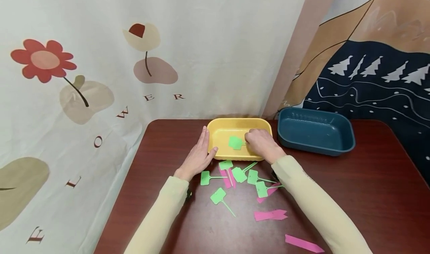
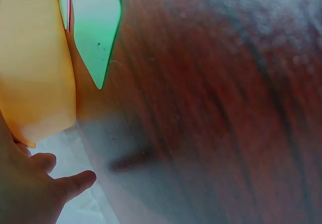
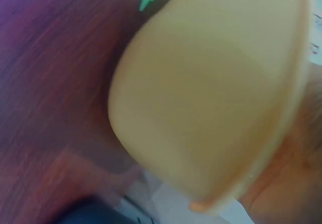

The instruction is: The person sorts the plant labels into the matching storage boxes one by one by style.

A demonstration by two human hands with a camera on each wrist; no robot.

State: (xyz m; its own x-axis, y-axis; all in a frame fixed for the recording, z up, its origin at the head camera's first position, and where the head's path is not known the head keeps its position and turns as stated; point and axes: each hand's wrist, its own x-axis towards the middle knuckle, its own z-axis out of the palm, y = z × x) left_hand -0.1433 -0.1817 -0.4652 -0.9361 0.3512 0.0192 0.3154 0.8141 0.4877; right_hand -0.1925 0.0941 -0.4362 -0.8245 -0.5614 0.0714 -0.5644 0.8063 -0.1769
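A yellow plastic basin (image 1: pixel 218 124) stands at the back middle of the table. My left hand (image 1: pixel 198 155) rests against its left end, fingers straight along the outside and thumb over the front left corner. In the left wrist view, part of that hand (image 2: pixel 35 189) shows beside the basin's wall. My right hand (image 1: pixel 262 143) reaches inside the basin with curled fingers, pinching the stem of a green plant label (image 1: pixel 235 142). The right fingertips are hidden behind the hand. In the right wrist view the basin's outer wall (image 3: pixel 201 93) covers most of the picture.
Several green plant labels (image 1: pixel 218 196) lie in front of the basin, some over pink pointed strips (image 1: pixel 268 194). More pink strips (image 1: pixel 270 215) lie nearer, one (image 1: pixel 304 243) by the right forearm. A dark blue basin (image 1: pixel 315 149) stands right of the yellow one. Printed curtains (image 1: pixel 215 52) hang behind.
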